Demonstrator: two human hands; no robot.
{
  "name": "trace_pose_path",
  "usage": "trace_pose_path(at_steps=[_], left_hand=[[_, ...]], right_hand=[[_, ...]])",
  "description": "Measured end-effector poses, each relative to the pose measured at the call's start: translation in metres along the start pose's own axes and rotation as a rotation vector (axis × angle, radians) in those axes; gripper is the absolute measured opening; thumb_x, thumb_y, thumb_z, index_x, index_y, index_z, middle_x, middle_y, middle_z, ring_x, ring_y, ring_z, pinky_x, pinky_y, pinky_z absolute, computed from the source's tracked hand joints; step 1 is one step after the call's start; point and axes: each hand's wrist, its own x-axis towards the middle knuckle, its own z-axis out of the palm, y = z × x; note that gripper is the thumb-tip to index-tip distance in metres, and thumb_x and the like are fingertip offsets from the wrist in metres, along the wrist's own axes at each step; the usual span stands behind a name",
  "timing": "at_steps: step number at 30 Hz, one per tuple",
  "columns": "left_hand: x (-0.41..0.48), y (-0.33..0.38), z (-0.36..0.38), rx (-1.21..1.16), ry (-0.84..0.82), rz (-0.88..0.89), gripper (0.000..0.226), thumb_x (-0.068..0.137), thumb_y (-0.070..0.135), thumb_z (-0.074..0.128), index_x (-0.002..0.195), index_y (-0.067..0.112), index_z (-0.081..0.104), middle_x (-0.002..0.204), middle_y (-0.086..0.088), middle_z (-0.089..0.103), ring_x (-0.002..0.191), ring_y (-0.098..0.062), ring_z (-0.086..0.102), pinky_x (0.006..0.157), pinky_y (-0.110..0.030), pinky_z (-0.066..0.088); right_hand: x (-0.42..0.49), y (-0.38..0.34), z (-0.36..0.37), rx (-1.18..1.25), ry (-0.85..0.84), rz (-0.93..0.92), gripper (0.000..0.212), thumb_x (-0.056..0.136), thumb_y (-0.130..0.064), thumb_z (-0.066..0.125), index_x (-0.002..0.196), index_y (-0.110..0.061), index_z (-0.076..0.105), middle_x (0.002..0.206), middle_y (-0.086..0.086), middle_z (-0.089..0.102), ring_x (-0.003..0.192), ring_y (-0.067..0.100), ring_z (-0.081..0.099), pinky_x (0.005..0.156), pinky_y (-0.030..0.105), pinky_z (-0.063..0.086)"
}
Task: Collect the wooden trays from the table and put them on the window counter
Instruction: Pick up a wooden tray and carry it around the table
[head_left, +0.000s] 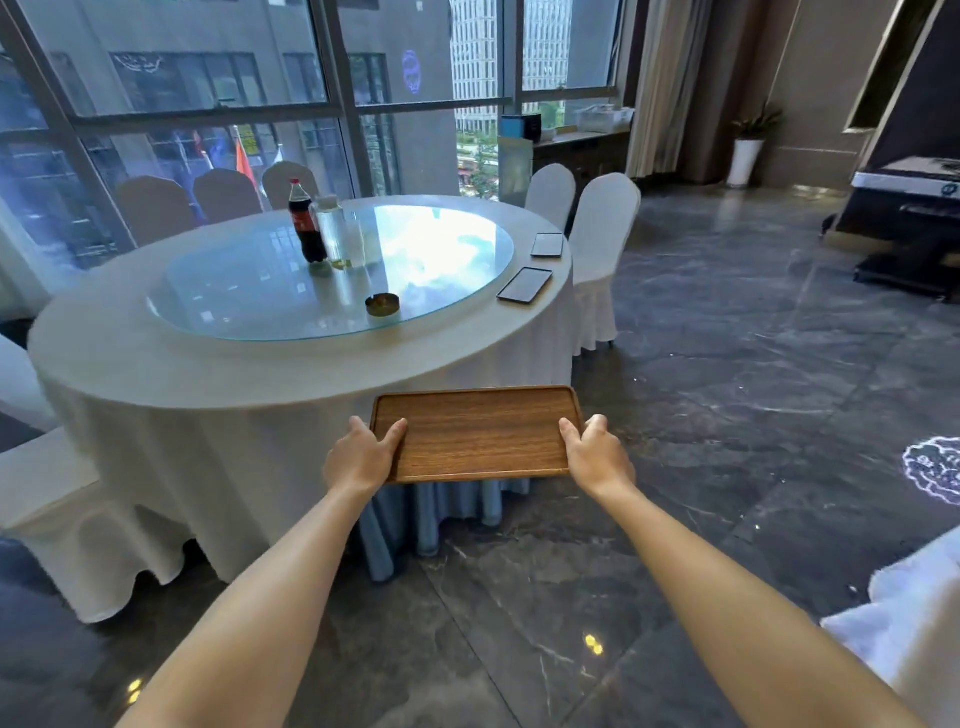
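Note:
A rectangular wooden tray (475, 434) hangs level in the air just off the near edge of the round table (130, 364). My left hand (363, 457) grips its left short side and my right hand (597, 457) grips its right short side, thumbs on top. Two dark flat trays lie on the table's right rim, one nearer (524, 285) and one farther (547, 245). The window counter (582, 137) runs along the glass at the back right.
The table has a white cloth and a glass turntable (426, 260) carrying a cola bottle (305, 221), a clear jar (332, 228) and an ashtray (382, 304). White-covered chairs (602, 249) ring the table. Dark marble floor (753, 364) stretches right toward the counter.

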Motion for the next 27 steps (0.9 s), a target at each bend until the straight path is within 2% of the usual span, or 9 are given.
trace_pose_path(at_steps=[3,6,10,16,21,23,25,27], left_hand=[[0.055,0.027,0.013,-0.024,-0.031,0.014,0.06,0.09,0.054,0.042,0.114,0.0,0.044,0.109,-0.02,0.063,0.099,-0.038,0.06,0.077,-0.039,0.045],[0.115,0.055,0.037,-0.118,-0.096,0.008,0.062,0.088,0.055,0.045,0.116,0.0,0.04,0.111,-0.021,0.062,0.101,-0.039,0.06,0.088,-0.044,0.049],[0.19,0.095,0.082,-0.092,-0.12,0.035,0.062,0.089,0.053,0.045,0.119,0.0,0.041,0.114,-0.021,0.061,0.103,-0.039,0.059,0.082,-0.04,0.046],[0.325,0.167,0.173,-0.093,-0.168,0.044,0.062,0.089,0.053,0.046,0.119,-0.002,0.044,0.119,-0.025,0.06,0.109,-0.04,0.056,0.09,-0.044,0.044],[0.426,0.241,0.235,-0.112,-0.214,0.025,0.057,0.089,0.051,0.047,0.111,-0.001,0.045,0.114,-0.025,0.061,0.107,-0.04,0.056,0.087,-0.044,0.043],[0.457,0.265,0.252,-0.114,-0.232,0.023,0.052,0.088,0.051,0.048,0.103,0.002,0.045,0.112,-0.024,0.062,0.105,-0.04,0.057,0.085,-0.043,0.043],[0.485,0.286,0.269,-0.12,-0.249,0.023,0.047,0.088,0.052,0.047,0.094,0.006,0.04,0.107,-0.023,0.063,0.101,-0.039,0.059,0.08,-0.042,0.043],[0.509,0.305,0.286,-0.129,-0.262,0.011,0.047,0.089,0.053,0.046,0.091,0.007,0.038,0.103,-0.021,0.063,0.098,-0.038,0.059,0.074,-0.04,0.04]], right_hand=[[0.057,-0.015,0.002,0.0,0.023,0.006,0.05,0.098,-0.043,0.032,0.127,-0.003,0.04,0.126,0.018,0.058,0.115,0.035,0.055,0.083,0.038,0.041],[0.115,-0.021,0.002,-0.005,0.055,0.012,0.049,0.098,-0.042,0.032,0.125,-0.003,0.04,0.123,0.018,0.059,0.112,0.035,0.056,0.076,0.035,0.036],[0.202,-0.019,0.006,-0.014,0.089,0.043,0.049,0.098,-0.043,0.032,0.125,-0.003,0.041,0.122,0.018,0.06,0.11,0.036,0.057,0.082,0.039,0.043],[0.361,-0.018,0.006,-0.028,0.122,0.074,0.05,0.098,-0.041,0.033,0.127,-0.001,0.04,0.126,0.019,0.058,0.114,0.037,0.056,0.087,0.04,0.044],[0.497,-0.019,-0.003,-0.047,0.109,0.139,0.05,0.097,-0.042,0.032,0.125,-0.002,0.041,0.125,0.019,0.059,0.113,0.037,0.056,0.089,0.043,0.045],[0.539,-0.022,-0.01,-0.063,0.105,0.149,0.048,0.098,-0.041,0.032,0.125,-0.002,0.041,0.125,0.019,0.059,0.112,0.036,0.057,0.086,0.04,0.044],[0.576,-0.025,-0.018,-0.076,0.105,0.149,0.048,0.098,-0.04,0.032,0.127,-0.002,0.041,0.126,0.018,0.059,0.113,0.036,0.057,0.085,0.038,0.044],[0.612,-0.025,-0.024,-0.078,0.098,0.136,0.049,0.098,-0.041,0.031,0.127,-0.003,0.04,0.124,0.017,0.06,0.11,0.035,0.059,0.087,0.042,0.048]])
